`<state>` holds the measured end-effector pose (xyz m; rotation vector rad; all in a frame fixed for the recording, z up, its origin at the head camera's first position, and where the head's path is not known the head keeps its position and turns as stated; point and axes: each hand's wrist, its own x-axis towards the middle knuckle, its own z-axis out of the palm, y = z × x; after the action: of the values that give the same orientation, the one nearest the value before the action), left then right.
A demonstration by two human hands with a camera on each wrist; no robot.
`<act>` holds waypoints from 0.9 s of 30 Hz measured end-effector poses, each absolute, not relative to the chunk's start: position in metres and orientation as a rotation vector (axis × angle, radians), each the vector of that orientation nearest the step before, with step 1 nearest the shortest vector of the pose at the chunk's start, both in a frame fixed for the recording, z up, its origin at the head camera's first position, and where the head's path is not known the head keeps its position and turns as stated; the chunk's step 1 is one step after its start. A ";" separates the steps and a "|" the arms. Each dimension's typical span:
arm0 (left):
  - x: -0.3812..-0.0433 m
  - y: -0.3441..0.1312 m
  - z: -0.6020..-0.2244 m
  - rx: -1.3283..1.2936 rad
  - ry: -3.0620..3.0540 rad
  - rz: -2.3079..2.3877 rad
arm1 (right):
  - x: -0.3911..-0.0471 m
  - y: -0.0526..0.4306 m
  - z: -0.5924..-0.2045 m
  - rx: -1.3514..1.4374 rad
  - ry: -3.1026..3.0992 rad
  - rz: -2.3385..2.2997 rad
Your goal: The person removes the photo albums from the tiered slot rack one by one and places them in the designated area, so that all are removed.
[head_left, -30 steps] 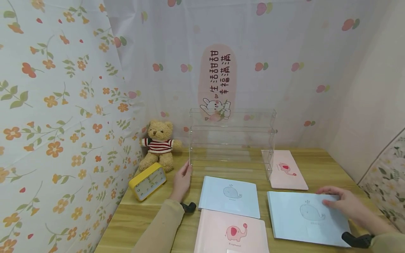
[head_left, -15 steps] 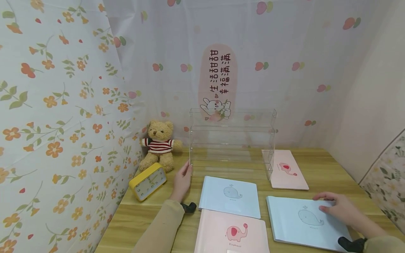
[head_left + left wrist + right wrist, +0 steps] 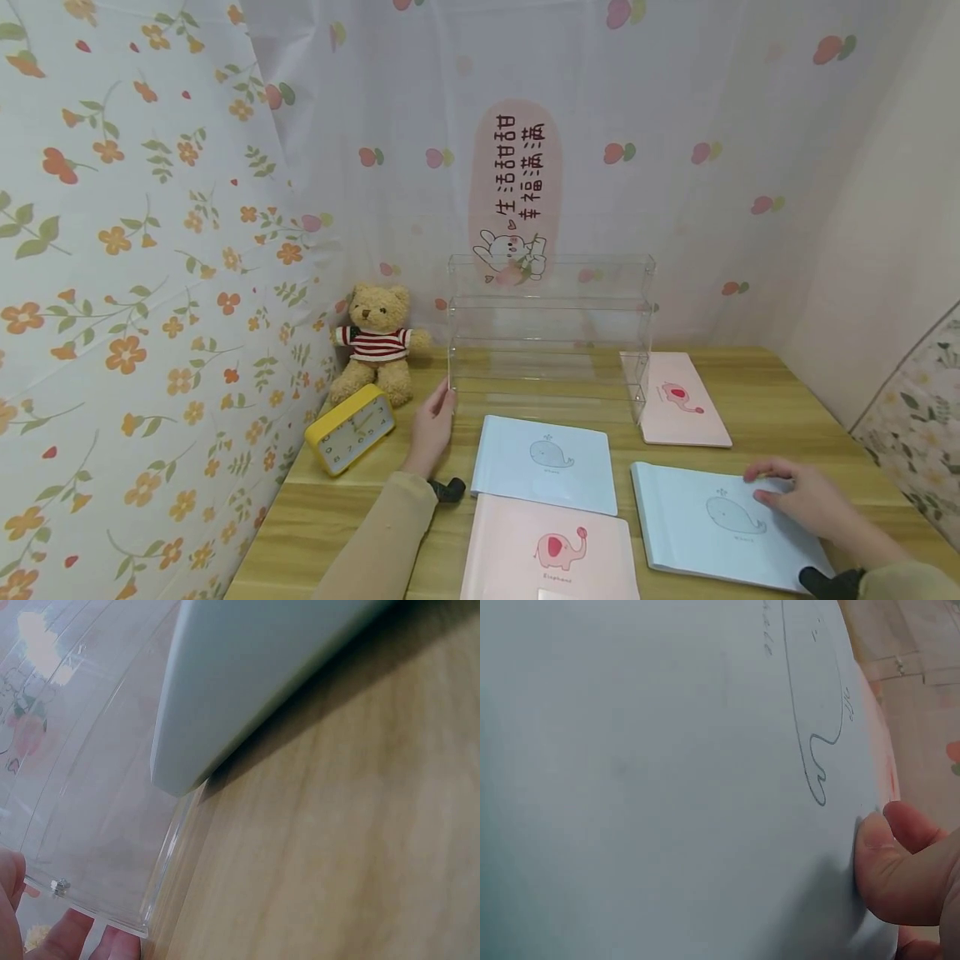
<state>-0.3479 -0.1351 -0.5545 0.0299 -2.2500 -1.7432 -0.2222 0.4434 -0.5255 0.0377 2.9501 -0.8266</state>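
Note:
A clear acrylic rack (image 3: 555, 297) with stepped tiers stands at the middle back of the table. My left hand (image 3: 431, 429) pinches its left side panel low down; in the left wrist view the thumb and fingers lie on opposite faces of the panel (image 3: 112, 787). At the right, my right hand (image 3: 810, 500) grips the far edge of a light-blue album (image 3: 675, 529) with a whale drawing. Its thumb (image 3: 877, 844) presses on the cover, with fingers behind the edge. A second blue whale album (image 3: 517, 454) lies before the rack, and a pink elephant album (image 3: 510, 542) lies nearer me.
Another pink elephant album (image 3: 690, 425) lies by the rack's right side, partly behind its clear panel. Left of the rack are a yellow alarm clock (image 3: 330, 427) and a teddy bear (image 3: 381, 312) in a striped top. Patterned curtains (image 3: 360, 100) line the back and left.
The right hand and its blue album have shifted slightly nearer me since a second ago, hardly moving in the last half second. The left hand keeps its place on the rack.

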 end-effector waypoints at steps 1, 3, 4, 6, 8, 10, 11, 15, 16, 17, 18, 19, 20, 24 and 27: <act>-0.348 -0.135 -0.555 0.031 -2.248 -1.745 | -0.222 0.443 -0.527 0.025 2.962 -0.820; -0.347 -0.135 -0.555 0.035 -2.250 -1.748 | -0.221 0.443 -0.529 0.007 2.982 -0.797; -0.347 -0.135 -0.555 0.037 -2.251 -1.749 | -0.220 0.443 -0.530 0.012 2.987 -0.783; -0.347 -0.135 -0.554 0.037 -2.249 -1.760 | -0.219 0.442 -0.530 0.023 2.979 -0.757; -0.347 -0.136 -0.554 0.036 -2.250 -1.763 | -0.218 0.440 -0.529 0.023 2.970 -0.721; -0.347 -0.137 -0.553 0.030 -2.247 -1.761 | -0.218 0.437 -0.527 0.013 2.968 -0.677; -0.347 -0.138 -0.553 0.028 -2.243 -1.766 | -0.218 0.435 -0.525 -0.002 2.971 -0.651; -0.348 -0.140 -0.554 0.023 -2.242 -1.751 | -0.219 0.428 -0.520 -0.057 2.991 -0.545; -0.348 -0.140 -0.554 0.023 -2.243 -1.748 | -0.219 0.427 -0.520 -0.060 2.990 -0.525; -0.348 -0.141 -0.555 0.022 -2.243 -1.750 | -0.219 0.425 -0.519 -0.056 2.984 -0.512; -0.348 -0.141 -0.555 0.022 -2.244 -1.751 | -0.219 0.424 -0.519 -0.044 2.976 -0.502; -0.348 -0.141 -0.555 0.020 -2.243 -1.757 | -0.219 0.422 -0.519 -0.034 2.968 -0.493; -0.347 -0.141 -0.555 0.017 -2.240 -1.769 | -0.219 0.421 -0.519 -0.019 2.957 -0.487; -0.347 -0.141 -0.553 0.020 -2.244 -1.796 | -0.218 0.417 -0.518 0.036 2.930 -0.485; -0.345 -0.141 -0.550 0.015 -2.270 -1.789 | -0.218 0.414 -0.516 0.031 2.937 -0.450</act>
<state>-0.3452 -0.1413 -0.5501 0.0150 -2.2700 -1.7893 -0.2176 0.4137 -0.5163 0.0309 2.9375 -0.4505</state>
